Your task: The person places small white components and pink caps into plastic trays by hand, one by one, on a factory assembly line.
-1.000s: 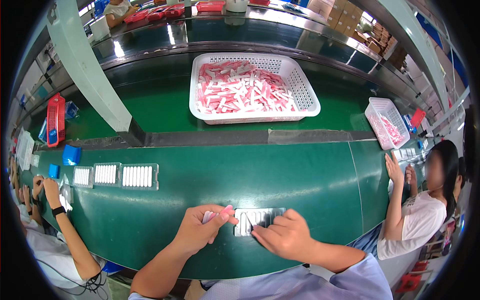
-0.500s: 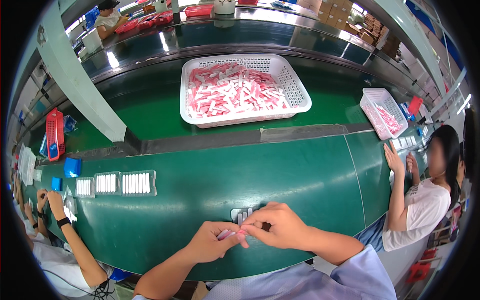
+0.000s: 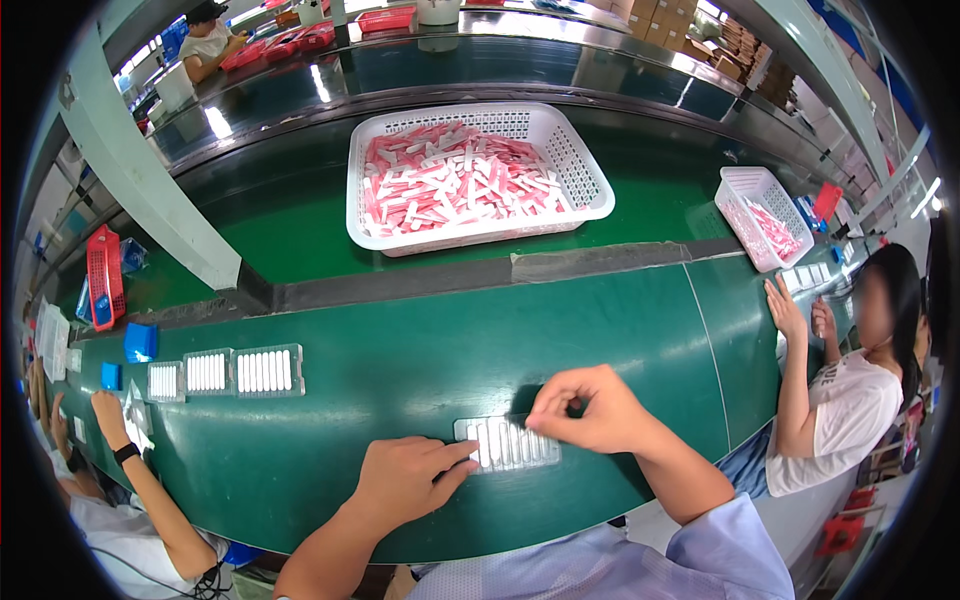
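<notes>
At the far left of the green belt (image 3: 400, 370), a co-worker's hand (image 3: 108, 412) with a dark wristband rests near three clear trays (image 3: 226, 372) lying side by side, each already filled with a row of white sticks; these look finished. Nearer the middle, at the belt's near edge, lies the tray (image 3: 510, 445) in hand, a clear plastic strip of slots that appear mostly filled with white sticks, though the right hand covers its right end, so I cannot tell whether every slot is taken. By that look the filling of this tray is close to done, and the big white basket (image 3: 480, 175) beyond the belt, heaped with pink and white sticks, suggests plenty of stock is left to load. The left hand (image 3: 405, 485) comes up from the lower edge with the forearm angled to the right; it lies flat and relaxed, palm down, fingers stretched so the tips touch the tray's left end and pin it, grasping nothing. The right hand (image 3: 590, 408) reaches in from the lower right, wrist bent, knuckles raised, its fingers curled and pinched together over the tray's upper right edge; whether a stick sits between them I cannot tell. Further right a smaller white basket (image 3: 765, 215) of the same sticks stands by a seated co-worker (image 3: 840, 390), whose hand rests flat on the belt.
</notes>
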`<action>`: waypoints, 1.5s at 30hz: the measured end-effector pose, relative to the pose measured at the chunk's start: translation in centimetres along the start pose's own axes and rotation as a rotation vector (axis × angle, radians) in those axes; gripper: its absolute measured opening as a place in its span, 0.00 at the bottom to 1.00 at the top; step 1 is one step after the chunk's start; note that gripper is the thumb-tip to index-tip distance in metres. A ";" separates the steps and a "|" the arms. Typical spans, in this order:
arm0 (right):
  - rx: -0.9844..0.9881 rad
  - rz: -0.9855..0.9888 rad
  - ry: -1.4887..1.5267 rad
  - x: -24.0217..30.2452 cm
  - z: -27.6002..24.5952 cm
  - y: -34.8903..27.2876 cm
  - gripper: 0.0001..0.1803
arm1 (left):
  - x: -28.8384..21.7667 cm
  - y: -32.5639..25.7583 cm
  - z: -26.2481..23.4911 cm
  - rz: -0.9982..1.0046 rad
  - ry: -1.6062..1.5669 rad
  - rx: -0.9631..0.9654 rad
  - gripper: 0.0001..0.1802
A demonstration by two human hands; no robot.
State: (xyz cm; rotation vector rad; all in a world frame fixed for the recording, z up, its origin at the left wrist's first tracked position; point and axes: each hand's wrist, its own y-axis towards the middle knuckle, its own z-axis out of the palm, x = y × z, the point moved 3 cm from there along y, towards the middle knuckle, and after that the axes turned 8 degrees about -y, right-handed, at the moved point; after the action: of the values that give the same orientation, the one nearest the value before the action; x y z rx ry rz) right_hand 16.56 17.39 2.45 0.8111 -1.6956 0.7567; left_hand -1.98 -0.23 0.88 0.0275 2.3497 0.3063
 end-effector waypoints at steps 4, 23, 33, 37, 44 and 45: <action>0.258 -0.025 -0.471 0.2 2.1 0.7 0.12 | 0.3 0.1 0.3 0.008 -0.005 0.017 0.11; -0.117 -0.412 -0.425 0.2 1.7 0.5 0.17 | 0.7 -0.3 0.7 -0.283 -1.213 0.121 0.27; -0.198 -0.534 -0.376 0.4 2.5 0.0 0.09 | 1.4 -0.5 1.8 -0.513 -1.817 0.276 0.30; -0.143 -0.465 -0.353 1.3 4.1 -0.7 0.10 | 1.0 -0.7 1.8 -0.601 -1.631 0.426 0.27; -0.131 -0.351 -0.257 1.3 4.5 -1.2 0.05 | 0.2 -0.3 1.8 -0.644 -1.437 0.544 0.23; -0.218 -0.255 -0.104 1.0 3.9 -1.3 0.04 | 0.4 -0.3 1.8 -0.645 -1.455 0.512 0.23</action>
State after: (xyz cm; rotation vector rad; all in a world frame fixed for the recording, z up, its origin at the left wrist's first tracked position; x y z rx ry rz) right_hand 15.32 13.38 2.60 0.9035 -1.6901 0.3539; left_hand -1.05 -0.09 -0.70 -0.1938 0.8411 -0.5073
